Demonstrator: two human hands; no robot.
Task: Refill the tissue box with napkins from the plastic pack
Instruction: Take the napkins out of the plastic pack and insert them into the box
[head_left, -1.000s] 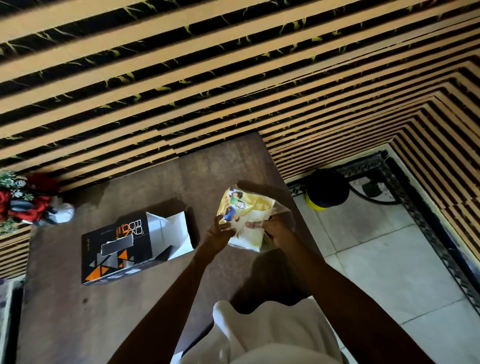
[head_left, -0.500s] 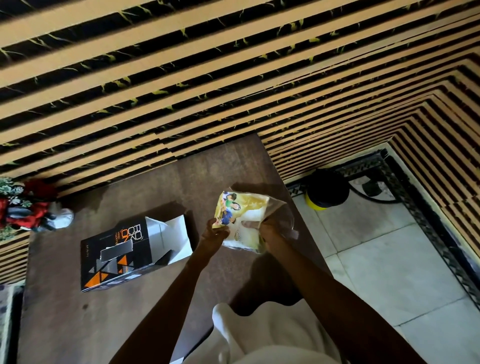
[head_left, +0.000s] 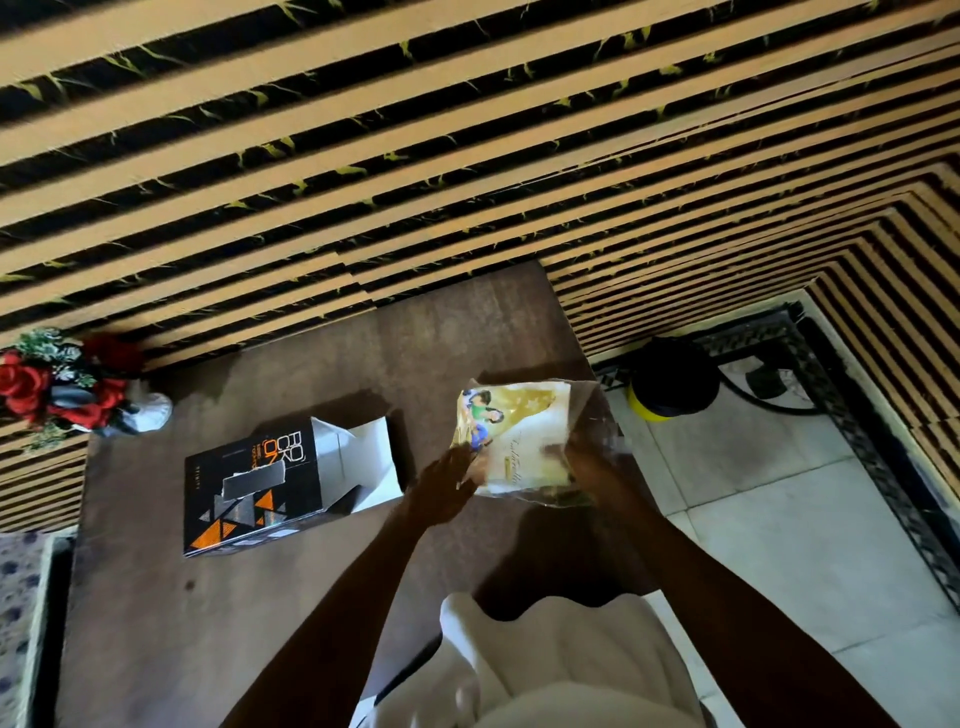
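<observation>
A black tissue box (head_left: 249, 493) with orange triangles lies on its side on the brown table (head_left: 156, 623), its white end flaps (head_left: 363, 462) spread open toward the right. To its right I hold the plastic napkin pack (head_left: 511, 436), yellow and white with a printed picture, just above the table's right edge. My left hand (head_left: 444, 491) grips the pack's lower left corner. My right hand (head_left: 582, 467) grips its right side, where clear plastic (head_left: 597, 410) stands loose. The napkins inside show as a white block.
A vase of red flowers (head_left: 57, 389) stands at the table's far left corner. A slatted striped wall runs behind. A black and yellow round object (head_left: 670, 376) sits on the tiled floor to the right. My white garment (head_left: 545, 670) hangs near the front edge.
The pack has tilted and turned flatter toward me, and its clear plastic end has spread wider on the right. Both hands stayed on it. The box has not moved.
</observation>
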